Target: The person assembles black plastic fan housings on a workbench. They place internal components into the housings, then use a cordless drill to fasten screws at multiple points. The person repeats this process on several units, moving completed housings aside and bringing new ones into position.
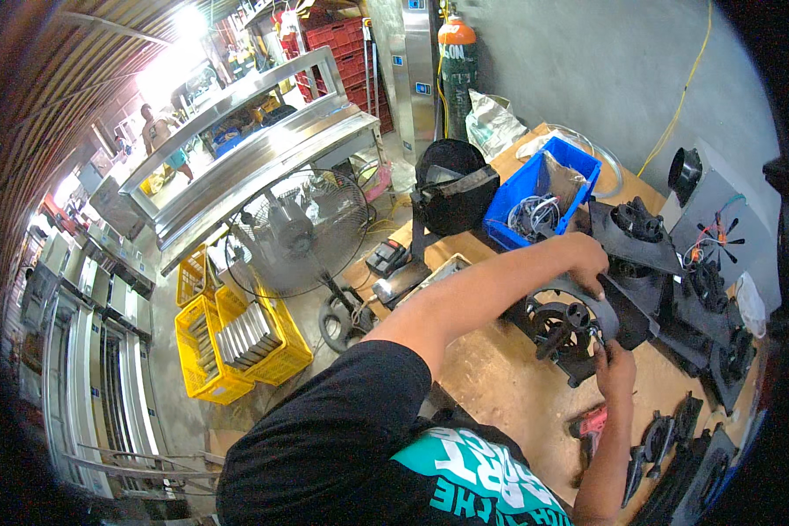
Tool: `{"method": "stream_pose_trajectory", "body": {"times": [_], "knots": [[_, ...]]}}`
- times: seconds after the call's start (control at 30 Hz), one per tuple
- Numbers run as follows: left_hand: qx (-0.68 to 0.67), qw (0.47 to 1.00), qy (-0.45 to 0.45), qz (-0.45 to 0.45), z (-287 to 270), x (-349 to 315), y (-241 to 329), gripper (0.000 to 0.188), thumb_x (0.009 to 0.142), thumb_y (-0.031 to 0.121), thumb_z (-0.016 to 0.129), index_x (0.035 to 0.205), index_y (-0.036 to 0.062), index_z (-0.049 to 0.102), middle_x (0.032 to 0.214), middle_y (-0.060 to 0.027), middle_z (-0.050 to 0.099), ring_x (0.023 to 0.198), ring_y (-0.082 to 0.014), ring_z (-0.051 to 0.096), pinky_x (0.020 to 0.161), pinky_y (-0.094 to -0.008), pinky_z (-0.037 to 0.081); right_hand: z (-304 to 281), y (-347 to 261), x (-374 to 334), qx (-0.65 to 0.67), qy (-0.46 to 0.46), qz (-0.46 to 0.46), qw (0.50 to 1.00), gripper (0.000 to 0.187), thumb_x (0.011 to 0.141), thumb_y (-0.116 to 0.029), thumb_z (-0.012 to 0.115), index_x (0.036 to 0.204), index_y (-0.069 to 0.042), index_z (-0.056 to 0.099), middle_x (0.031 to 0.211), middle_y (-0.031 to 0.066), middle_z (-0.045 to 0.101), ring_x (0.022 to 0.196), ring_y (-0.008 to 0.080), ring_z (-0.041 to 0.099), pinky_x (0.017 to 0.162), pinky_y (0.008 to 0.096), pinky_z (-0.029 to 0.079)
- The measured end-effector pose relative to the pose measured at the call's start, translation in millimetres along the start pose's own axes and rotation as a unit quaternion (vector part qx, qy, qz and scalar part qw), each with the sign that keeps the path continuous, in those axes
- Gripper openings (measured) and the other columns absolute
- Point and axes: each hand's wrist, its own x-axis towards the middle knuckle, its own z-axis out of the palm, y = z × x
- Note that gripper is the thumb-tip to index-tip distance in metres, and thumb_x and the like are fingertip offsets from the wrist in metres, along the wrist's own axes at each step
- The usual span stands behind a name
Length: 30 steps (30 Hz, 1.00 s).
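A black plastic fan housing with a round opening and a hub-like centre stands tilted on the wooden workbench. My left hand reaches across to its far upper side, fingers curled over the edge and gripping it. At the near rim of the opening, the fingers of my right hand are pinched together. Whatever they hold there is too small to make out. Just left of my right forearm lies a red and black power tool, partly hidden.
More black housings crowd the bench's right side, with black parts at the lower right. A blue bin holds cables. Beyond the bench stand a pedestal fan, yellow crates and a gas cylinder.
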Motion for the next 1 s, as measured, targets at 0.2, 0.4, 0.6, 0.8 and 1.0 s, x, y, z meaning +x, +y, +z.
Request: {"method": "stream_pose_trajectory", "body": {"times": [0.2, 0.4, 0.6, 0.8, 1.0], "knots": [[-0.011, 0.998, 0.046, -0.045, 2.8, -22.9, 5.6, 0.057, 0.077, 0.06, 0.064, 0.103, 0.0099, 0.071, 0.098, -0.0174, 0.07, 0.096, -0.0376, 0.066, 0.084, -0.0495, 0.052, -7.9, -12.5, -2.8, 0.048, -0.07, 0.016, 0.996, 0.037, 0.09, -0.039, 0.061, 0.08, -0.003, 0.064, 0.072, 0.0204, 0.063, 0.071, 0.041, 0.061, 0.065, 0.0483, 0.047], [0.004, 0.992, 0.056, -0.109, 0.5, -25.0, 10.8, 0.073, 0.078, 0.07, 0.06, 0.117, 0.0088, 0.066, 0.105, -0.021, 0.068, 0.099, -0.0385, 0.066, 0.087, -0.0486, 0.051, 14.8, 12.2, -24.1, 0.053, -0.203, 0.093, 0.973, 0.042, 0.093, -0.043, 0.054, 0.1, -0.005, 0.071, 0.096, 0.0211, 0.069, 0.091, 0.0406, 0.065, 0.082, 0.0479, 0.051], [0.012, 0.978, 0.069, -0.198, -6.3, -15.8, 13.1, 0.063, 0.081, 0.061, 0.061, 0.116, 0.0089, 0.067, 0.104, -0.0208, 0.069, 0.1, -0.036, 0.066, 0.089, -0.0471, 0.052, 61.2, 34.1, -47.5, -0.017, -0.189, 0.114, 0.975, 0.041, 0.09, -0.045, 0.055, 0.096, -0.008, 0.072, 0.091, 0.0177, 0.07, 0.088, 0.0372, 0.066, 0.077, 0.0483, 0.052], [0.01, 0.977, 0.075, -0.201, -4.8, -14.2, 9.3, 0.064, 0.08, 0.061, 0.062, 0.118, 0.0094, 0.067, 0.104, -0.0202, 0.069, 0.101, -0.0359, 0.066, 0.089, -0.0469, 0.052, 70.4, 34.1, -16.5, -0.071, -0.171, 0.068, 0.98, 0.03, 0.086, -0.034, 0.056, 0.089, -0.011, 0.074, 0.086, 0.0153, 0.07, 0.084, 0.0355, 0.067, 0.072, 0.0466, 0.053], [0.003, 0.977, 0.119, -0.18, 0.0, -16.2, 6.3, 0.061, 0.079, 0.064, 0.061, 0.106, 0.0095, 0.069, 0.09, -0.0219, 0.07, 0.089, -0.0391, 0.067, 0.081, -0.0488, 0.053, 49.7, 26.1, 9.3, -0.121, -0.21, -0.033, 0.97, 0.019, 0.076, -0.018, 0.057, 0.081, -0.009, 0.074, 0.083, 0.0142, 0.071, 0.081, 0.0327, 0.069, 0.068, 0.0449, 0.055]]}}
